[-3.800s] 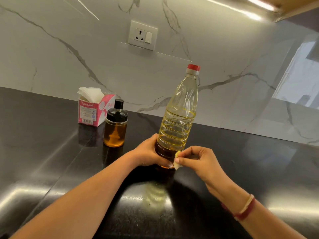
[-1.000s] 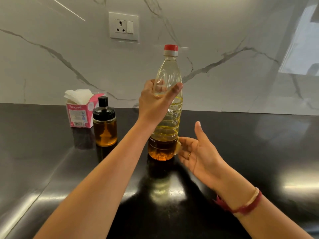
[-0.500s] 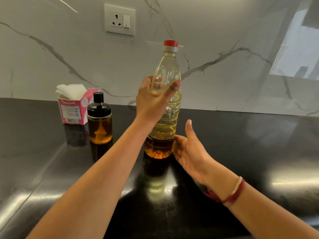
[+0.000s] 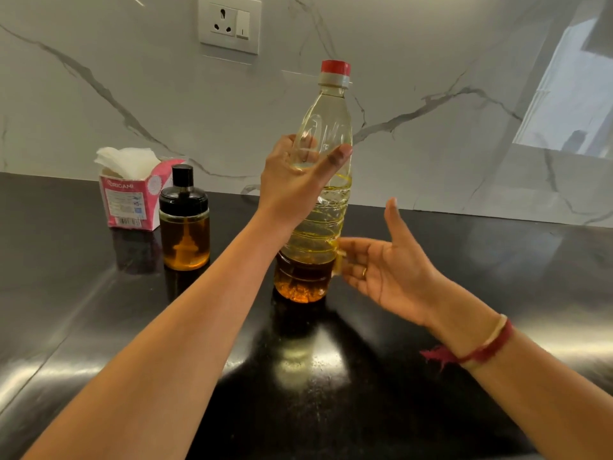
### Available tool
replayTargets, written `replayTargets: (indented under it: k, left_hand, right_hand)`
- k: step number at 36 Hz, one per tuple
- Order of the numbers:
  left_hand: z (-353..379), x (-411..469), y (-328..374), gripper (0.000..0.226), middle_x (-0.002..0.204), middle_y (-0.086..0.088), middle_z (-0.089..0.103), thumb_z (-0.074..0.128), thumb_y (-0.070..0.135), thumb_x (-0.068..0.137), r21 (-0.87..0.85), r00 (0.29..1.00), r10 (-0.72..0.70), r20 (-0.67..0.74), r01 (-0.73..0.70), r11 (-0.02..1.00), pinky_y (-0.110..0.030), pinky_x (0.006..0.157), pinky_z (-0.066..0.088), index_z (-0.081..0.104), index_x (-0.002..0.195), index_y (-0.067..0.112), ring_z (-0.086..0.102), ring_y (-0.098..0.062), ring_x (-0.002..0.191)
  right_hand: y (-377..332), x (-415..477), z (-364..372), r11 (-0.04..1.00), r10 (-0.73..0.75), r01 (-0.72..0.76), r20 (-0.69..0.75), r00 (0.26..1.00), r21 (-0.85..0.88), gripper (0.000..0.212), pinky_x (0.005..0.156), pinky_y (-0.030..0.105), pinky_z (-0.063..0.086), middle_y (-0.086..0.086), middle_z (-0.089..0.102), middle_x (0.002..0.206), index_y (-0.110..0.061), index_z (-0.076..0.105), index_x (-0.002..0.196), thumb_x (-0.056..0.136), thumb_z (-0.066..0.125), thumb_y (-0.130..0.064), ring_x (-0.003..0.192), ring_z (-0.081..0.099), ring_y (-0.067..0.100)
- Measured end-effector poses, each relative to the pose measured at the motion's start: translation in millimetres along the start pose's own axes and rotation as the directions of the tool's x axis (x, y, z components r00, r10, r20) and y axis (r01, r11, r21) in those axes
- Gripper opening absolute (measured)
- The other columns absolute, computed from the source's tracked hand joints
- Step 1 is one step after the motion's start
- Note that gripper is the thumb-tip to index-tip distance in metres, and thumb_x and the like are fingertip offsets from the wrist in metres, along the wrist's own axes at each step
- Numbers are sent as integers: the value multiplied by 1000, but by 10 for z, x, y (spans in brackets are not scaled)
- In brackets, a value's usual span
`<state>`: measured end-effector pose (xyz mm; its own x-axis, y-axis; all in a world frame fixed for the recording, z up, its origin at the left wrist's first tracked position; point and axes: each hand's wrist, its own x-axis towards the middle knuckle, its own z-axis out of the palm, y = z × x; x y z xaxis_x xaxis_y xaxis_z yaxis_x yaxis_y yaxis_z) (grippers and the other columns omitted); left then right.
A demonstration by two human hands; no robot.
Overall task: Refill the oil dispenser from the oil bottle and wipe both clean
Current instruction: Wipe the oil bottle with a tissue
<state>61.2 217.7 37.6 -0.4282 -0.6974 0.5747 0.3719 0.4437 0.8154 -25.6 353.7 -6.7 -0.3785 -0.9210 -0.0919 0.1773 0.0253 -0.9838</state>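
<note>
A tall clear oil bottle point(image 4: 326, 224) with a red cap stands upright on the black counter point(image 4: 464, 260), with a little amber oil at its bottom. My left hand point(image 4: 295, 180) is wrapped around its upper body. My right hand point(image 4: 388, 270) lies flat against the bottle's lower right side, thumb up, and its fingertips press a small oil-stained tissue piece point(image 4: 339, 260) onto the plastic. The glass oil dispenser point(image 4: 184, 224), with a black lid and amber oil inside, stands to the left, apart from both hands.
A pink tissue box point(image 4: 127, 200) with white tissues sticking out sits behind the dispenser, near the marble wall. A wall socket point(image 4: 229, 23) is above. The counter's near part shows glare and a few small drops.
Since 3.8 s ago my left hand has gone from the bottle's base up to its upper body. My right hand has opened flat against the lower side. In the last half second little has moved.
</note>
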Motion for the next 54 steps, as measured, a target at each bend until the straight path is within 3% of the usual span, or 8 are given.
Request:
replayTargets:
  k: [7, 15, 22, 26, 31, 37, 46, 54]
  left_hand:
    - [-20, -25, 20, 65, 106, 2, 67, 71, 57, 68, -29, 999, -9, 36, 10, 1000, -31, 84, 54, 58, 117, 17, 66, -12, 102]
    - [-38, -4, 22, 47, 95, 6, 68, 73, 51, 69, -61, 997, 1, 76, 3, 998, -40, 94, 55, 60, 103, 22, 68, -13, 97]
    - [-60, -2, 27, 44, 92, 8, 66, 73, 48, 68, -111, 994, -3, 107, 15, 994, -34, 91, 53, 59, 102, 23, 66, -10, 92]
    - [-57, 5, 11, 42, 93, 6, 66, 73, 48, 68, -116, 992, 8, 123, 6, 993, -34, 90, 53, 59, 100, 24, 66, -12, 93]
    - [-73, 25, 18, 46, 91, 8, 67, 75, 50, 66, -136, 988, 11, 154, 10, 991, -24, 76, 55, 60, 100, 23, 68, -11, 90]
    - [-71, 25, 21, 46, 96, 6, 68, 70, 49, 69, -109, 985, 0, 172, 19, 994, -28, 79, 56, 59, 105, 22, 68, -15, 97]
    - [-97, 26, 31, 42, 88, 8, 67, 73, 43, 69, -125, 979, 8, 205, 18, 992, -32, 83, 58, 59, 101, 21, 69, -12, 89]
    - [-95, 28, 45, 41, 85, 8, 67, 72, 39, 69, -139, 978, 7, 207, 23, 990, -32, 82, 58, 59, 102, 18, 67, -10, 85]
  right_hand:
    - [129, 147, 27, 985, 88, -77, 70, 994, -153, 96, 107, 33, 38, 6, 70, 114, -9, 64, 118, 80, 12, -80, 107, 63, 18]
    - [88, 281, -107, 1000, 9, -8, 122, 993, -8, 99, 103, 34, 43, 15, 64, 123, -6, 64, 118, 77, 18, -83, 115, 59, 25]
    - [21, 398, -330, 988, 132, -106, 246, 960, -115, 107, 98, 31, 49, 15, 64, 119, -2, 64, 121, 74, 18, -87, 106, 61, 25]
    - [-74, 526, -350, 997, 77, -69, 332, 940, -36, 110, 107, 37, 41, 20, 55, 134, -1, 55, 131, 73, 17, -87, 127, 51, 33]
    - [24, 722, -283, 974, 154, -76, 377, 914, -214, 109, 113, 40, 32, 17, 50, 140, -4, 45, 139, 76, 8, -84, 131, 46, 30]
    - [-154, 760, -495, 994, 110, -101, 454, 884, -46, 114, 103, 38, 46, 22, 54, 134, 1, 55, 130, 73, 15, -88, 123, 53, 33]
    - [-20, 1007, -398, 960, 231, -131, 429, 873, -249, 108, 119, 51, 11, 24, 35, 149, -3, 41, 142, 79, 10, -85, 141, 23, 41]
    - [-6, 1080, -350, 985, 148, -83, 491, 858, -151, 105, 119, 51, 16, 20, 38, 148, -7, 38, 145, 80, 11, -85, 138, 34, 37]
